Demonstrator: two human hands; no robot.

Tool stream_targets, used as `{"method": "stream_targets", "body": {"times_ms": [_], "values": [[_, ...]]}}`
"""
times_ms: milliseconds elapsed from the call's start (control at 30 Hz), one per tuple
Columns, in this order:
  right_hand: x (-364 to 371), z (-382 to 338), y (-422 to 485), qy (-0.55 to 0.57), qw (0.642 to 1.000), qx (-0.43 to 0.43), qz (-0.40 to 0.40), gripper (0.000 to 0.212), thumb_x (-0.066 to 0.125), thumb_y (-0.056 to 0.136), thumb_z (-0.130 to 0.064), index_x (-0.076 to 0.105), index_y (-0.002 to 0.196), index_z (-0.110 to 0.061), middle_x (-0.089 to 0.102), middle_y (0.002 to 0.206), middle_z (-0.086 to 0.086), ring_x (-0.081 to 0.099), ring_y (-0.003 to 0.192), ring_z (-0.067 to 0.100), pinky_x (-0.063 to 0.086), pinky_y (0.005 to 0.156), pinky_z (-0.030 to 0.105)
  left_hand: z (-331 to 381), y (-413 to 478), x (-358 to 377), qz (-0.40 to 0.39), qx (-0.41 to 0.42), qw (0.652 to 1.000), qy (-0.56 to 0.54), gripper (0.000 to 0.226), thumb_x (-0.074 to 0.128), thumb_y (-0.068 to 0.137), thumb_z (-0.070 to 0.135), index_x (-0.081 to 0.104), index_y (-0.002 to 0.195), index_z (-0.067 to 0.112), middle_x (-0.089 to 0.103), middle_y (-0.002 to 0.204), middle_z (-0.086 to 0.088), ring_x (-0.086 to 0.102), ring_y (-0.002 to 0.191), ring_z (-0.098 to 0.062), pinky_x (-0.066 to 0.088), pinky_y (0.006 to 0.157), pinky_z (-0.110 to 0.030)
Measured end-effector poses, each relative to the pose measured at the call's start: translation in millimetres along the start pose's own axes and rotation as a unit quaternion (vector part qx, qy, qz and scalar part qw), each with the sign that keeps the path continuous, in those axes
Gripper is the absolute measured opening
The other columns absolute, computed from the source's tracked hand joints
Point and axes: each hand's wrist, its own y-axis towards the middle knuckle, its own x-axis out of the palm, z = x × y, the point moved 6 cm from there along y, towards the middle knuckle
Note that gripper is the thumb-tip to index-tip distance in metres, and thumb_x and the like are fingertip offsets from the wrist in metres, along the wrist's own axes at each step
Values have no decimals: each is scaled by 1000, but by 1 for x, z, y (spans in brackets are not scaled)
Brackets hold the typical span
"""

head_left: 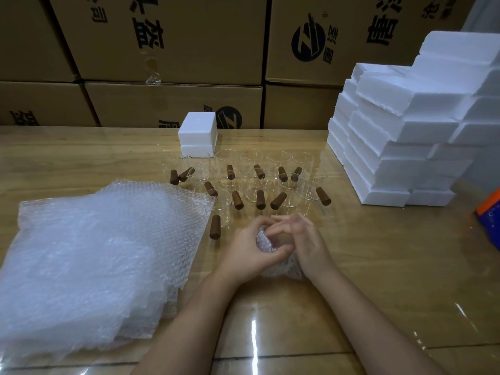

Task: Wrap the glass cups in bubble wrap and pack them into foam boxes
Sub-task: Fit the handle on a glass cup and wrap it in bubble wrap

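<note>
Fingers [271,255] around bubble-wrapped cup [264,242]

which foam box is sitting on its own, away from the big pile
The foam box at the back middle of the table, just behind the glass cups. All the others are stacked in the pile on the right.

Twelve unwrapped glass cups [303,161], counted by their twelve brown handles [260,199], stand mid-counter [378,266]. One wrapped bundle [266,246] lies toward the front edge. One foam box [197,131] stands alone near the far edge. The foam stack [392,147] at the right edge and the bubble-wrap pile [94,253] at the left cannot be counted.
</note>
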Motion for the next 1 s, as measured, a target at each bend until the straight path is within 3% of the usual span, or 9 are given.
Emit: {"method": "stream_targets", "body": {"times_ms": [167, 300, 367, 500, 567, 667, 733, 833, 1000], "values": [[4, -5, -1, 66, 996, 28, -59, 84, 13, 65, -94, 70, 75, -33, 68, 87, -30, 55, 102, -13, 20, 115, 46, 2, 0, 0, -8, 11, 1000, 3, 44, 68, 64, 55, 57, 104, 39, 67, 93, 19, 62, 88, 7, 48, 73, -10], [12, -1, -3, 44, 991, 45, -118, 101, 15, 64, -95, 75, 88, -17, 71, 97, -7, 59, 106, 7, 30, 110, 46, 2, -1, 0, 2, 12, 1000, -2, 44, 69, 64, 50, 58, 102, 33, 68, 89, 15, 63, 84, 6, 47, 70, -8], [14, 1, -3, 18, 990, 42, -137, 108, 15, 64, -94, 73, 93, -9, 69, 103, -3, 57, 107, 3, 26, 112, 42, 1, -1, 0, 7, 11, 1000, -7, 40, 68, 64, 49, 58, 100, 33, 68, 88, 16, 63, 84, 6, 46, 69, -8], [16, 0, -5, -4, 987, 27, -159, 84, 24, 77, -72, 72, 92, -4, 63, 95, -20, 44, 107, -23, 25, 105, 20, -2, 0, 0, 9, 5, 1000, -14, 37, 68, 64, 45, 57, 98, 36, 67, 90, 20, 63, 87, 4, 47, 72, -11], [16, -1, -4, -2, 988, 20, -156, 80, 23, 79, -67, 72, 92, -5, 66, 98, -15, 46, 108, -20, 24, 107, 22, -3, 0, -1, 6, -2, 1000, -25, 34, 69, 64, 45, 56, 95, 39, 66, 91, 22, 63, 86, 4, 46, 70, -9], [3, -2, 0, 4, 997, 2, -80, 81, 21, 77, -82, 73, 75, -20, 70, 92, -14, 54, 105, -11, 16, 113, 32, -2, 1, -1, -3, -6, 1000, -29, 32, 70, 64, 50, 56, 92, 42, 65, 95, 25, 62, 87, 7, 43, 70, -5], [-4, -2, 1, 5, 998, 13, -54, 84, 17, 70, -90, 71, 66, -25, 68, 87, -19, 52, 105, -12, 12, 110, 26, -3, 1, -1, -3, -10, 1000, -26, 35, 70, 63, 55, 56, 93, 43, 64, 97, 29, 60, 90, 11, 40, 71, -2], [10, -2, -3, -52, 987, 37, -148, 68, 25, 67, -83, 66, 67, -30, 57, 93, -29, 36, 120, -9, -4, 105, 10, -4, 1, -1, -4, -13, 999, -30, 37, 70, 61, 51, 57, 94, 40, 66, 94, 24, 61, 90, 7, 43, 71, -5], [19, -1, -6, -83, 973, 34, -212, 37, 27, 68, -73, 58, 58, -56, 57, 109, -12, 30, 134, 3, 7, 118, 41, -6, 0, -1, -5, -10, 999, -41, 37, 70, 60, 47, 59, 94, 39, 67, 93, 21, 63, 89, 4, 47, 71, -10]]}}
